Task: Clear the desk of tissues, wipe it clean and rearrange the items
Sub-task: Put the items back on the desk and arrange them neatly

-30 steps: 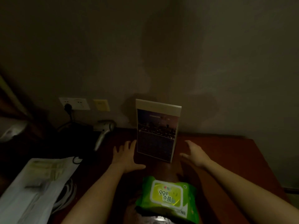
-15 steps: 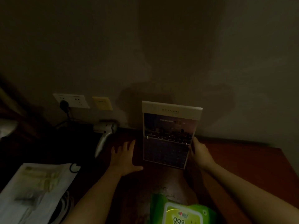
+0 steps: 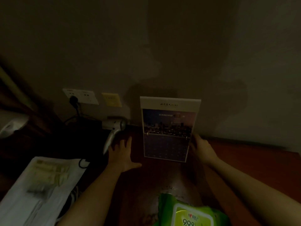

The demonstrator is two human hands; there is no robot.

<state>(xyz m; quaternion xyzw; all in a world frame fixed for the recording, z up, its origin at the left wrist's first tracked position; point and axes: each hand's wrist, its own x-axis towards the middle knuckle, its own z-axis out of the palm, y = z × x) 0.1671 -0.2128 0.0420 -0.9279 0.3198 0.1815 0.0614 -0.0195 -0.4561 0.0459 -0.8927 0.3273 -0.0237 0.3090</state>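
A standing desk calendar [image 3: 167, 128] with a city photo stands upright at the back of the dark red desk [image 3: 254, 160], close to the wall. My right hand [image 3: 201, 149] grips its lower right edge. My left hand [image 3: 123, 154] lies flat on the desk with fingers spread, just left of the calendar and apart from it. A green pack of wet wipes [image 3: 190, 212] lies on the desk at the near edge, between my forearms.
A silver hair dryer [image 3: 114, 131] lies left of my left hand, its cord running to a wall socket [image 3: 80, 96]. A yellow sticker [image 3: 111, 99] is on the wall. A white plastic bag [image 3: 39, 190] lies at the lower left. The room is dim.
My right hand went from open beside the calendar to gripping its right edge, and the calendar now faces me more squarely. My left hand stayed flat on the desk.
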